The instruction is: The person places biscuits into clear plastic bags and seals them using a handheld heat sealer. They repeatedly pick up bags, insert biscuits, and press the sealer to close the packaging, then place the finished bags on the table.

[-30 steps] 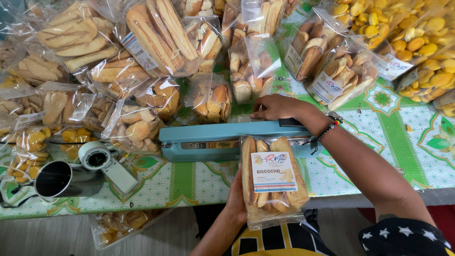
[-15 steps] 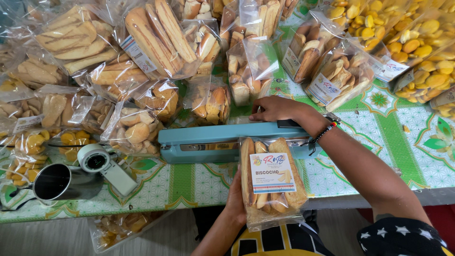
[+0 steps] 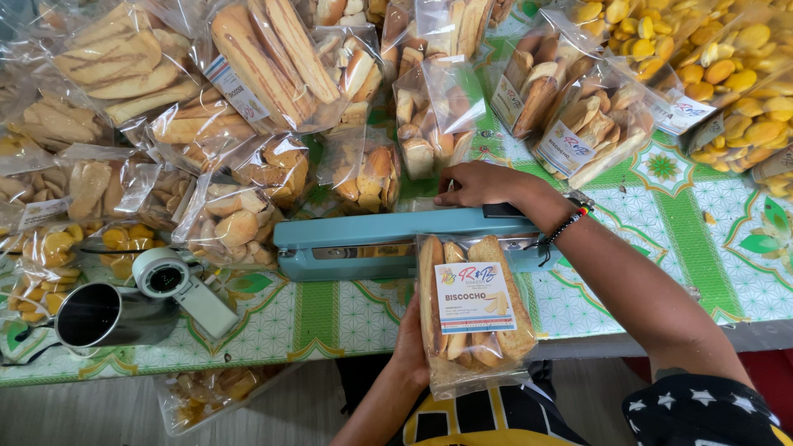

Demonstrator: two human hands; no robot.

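Note:
My left hand (image 3: 410,351) grips a clear bag of long toasted bread slices (image 3: 475,318) with a white label, holding its open top in the jaws of a teal bar heat sealer (image 3: 363,241). My right hand (image 3: 483,183), with a beaded bracelet at the wrist, presses down on the sealer's arm near its right end. The sealer lies across a table (image 3: 719,248) covered in a green and white patterned cloth. Most of my left hand is hidden behind the bag.
Piled behind the sealer are many clear bags of bread sticks and biscuits (image 3: 264,66). Bags of small yellow cookies (image 3: 727,58) sit at the far right. A metal cup (image 3: 103,314) and a white tape dispenser (image 3: 178,285) lie left. Another bag (image 3: 206,396) hangs below the table edge.

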